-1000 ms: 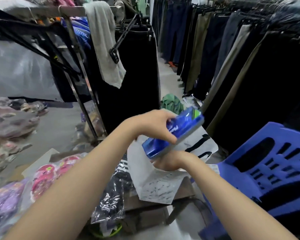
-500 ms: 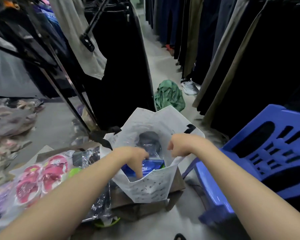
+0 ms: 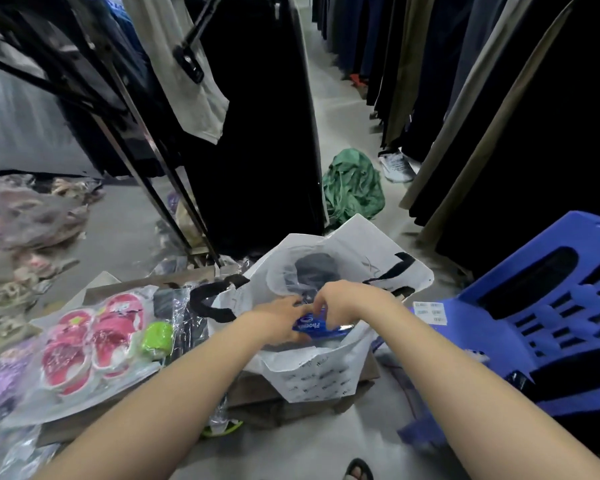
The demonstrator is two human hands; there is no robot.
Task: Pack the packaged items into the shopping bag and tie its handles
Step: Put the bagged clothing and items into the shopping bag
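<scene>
A white shopping bag (image 3: 312, 375) with black handles stands open on a low cardboard box in front of me. Inside its mouth lies a shiny blue packet (image 3: 321, 330) with white lettering, above a dark wrapped item (image 3: 314, 268). My left hand (image 3: 279, 318) and my right hand (image 3: 342, 303) are both down in the bag's mouth, fingers on the blue packet. One black handle (image 3: 208, 301) droops over the bag's left side; the other (image 3: 395, 271) lies on the far right flap.
Packaged pink sandals (image 3: 90, 341) and other wrapped goods lie on the left. A blue plastic chair (image 3: 534, 317) stands close on the right. Clothes racks with dark hanging trousers (image 3: 257, 133) line the aisle, and a green bundle (image 3: 354, 185) lies on the floor beyond.
The blue packet went from above the bag, held in my left hand, down into it. My right hand left the bag's rim and joined the left on the packet.
</scene>
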